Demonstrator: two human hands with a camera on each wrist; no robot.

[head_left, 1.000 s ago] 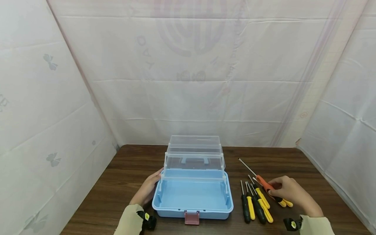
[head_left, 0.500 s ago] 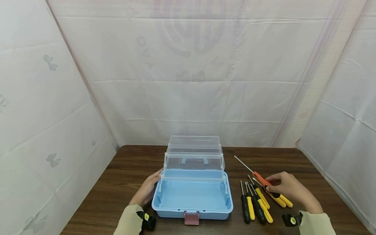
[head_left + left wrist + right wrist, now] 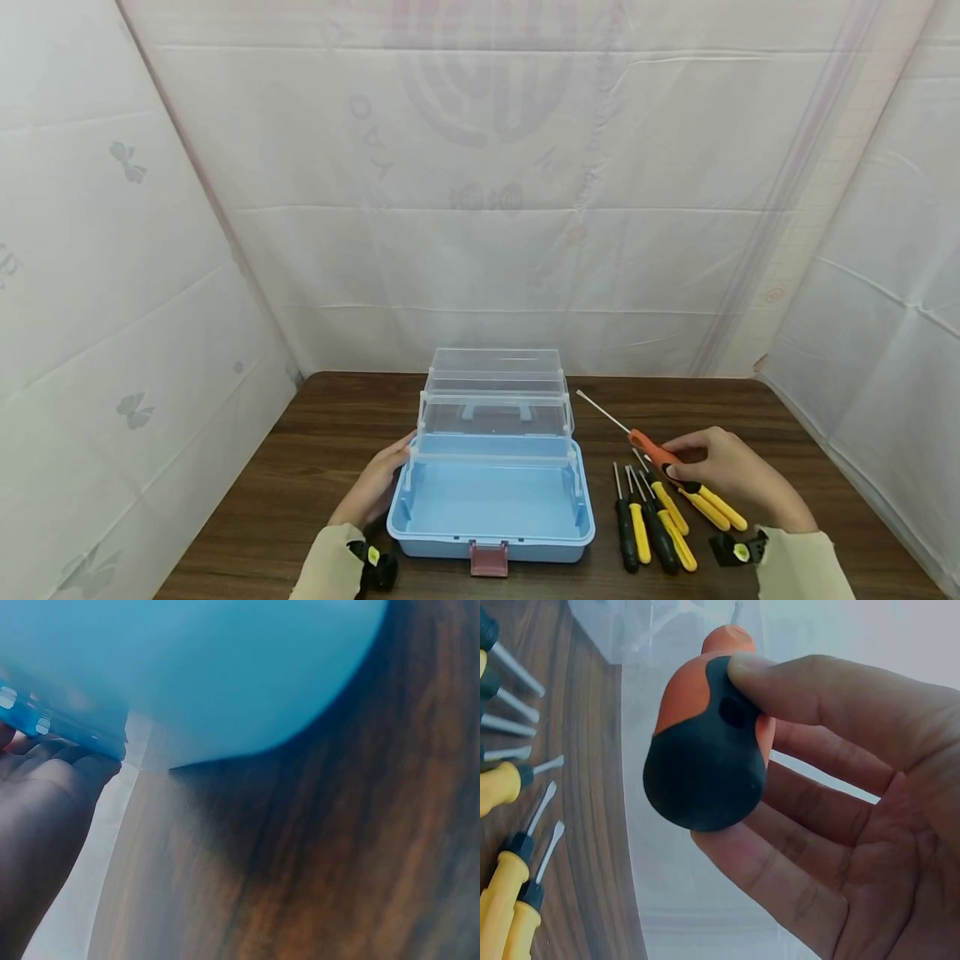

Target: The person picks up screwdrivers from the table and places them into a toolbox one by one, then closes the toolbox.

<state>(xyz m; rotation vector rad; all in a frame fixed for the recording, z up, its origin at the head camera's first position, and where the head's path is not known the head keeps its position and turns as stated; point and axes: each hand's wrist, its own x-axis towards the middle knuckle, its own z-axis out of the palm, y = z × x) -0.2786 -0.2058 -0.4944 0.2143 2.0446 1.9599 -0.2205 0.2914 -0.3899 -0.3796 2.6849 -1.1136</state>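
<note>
My right hand (image 3: 720, 471) (image 3: 832, 795) holds an orange-and-black screwdriver (image 3: 651, 450) (image 3: 709, 742) by its handle, thumb on top and fingers under it. Its metal shaft (image 3: 602, 412) points up and left toward the toolbox, lifted off the table. An open blue toolbox (image 3: 491, 500) (image 3: 195, 675) with clear fold-out trays (image 3: 495, 392) sits at the table's middle. My left hand (image 3: 378, 483) (image 3: 45, 825) rests against the box's left side with straight fingers.
Several yellow and black screwdrivers (image 3: 652, 521) (image 3: 510, 825) lie side by side on the brown wooden table (image 3: 315, 467), right of the box and under my right hand. White sheeting walls close in the table on three sides.
My right hand has lifted the orange screwdriver from the row and carried it up and left, toward the toolbox. The left hand has stayed against the box.
</note>
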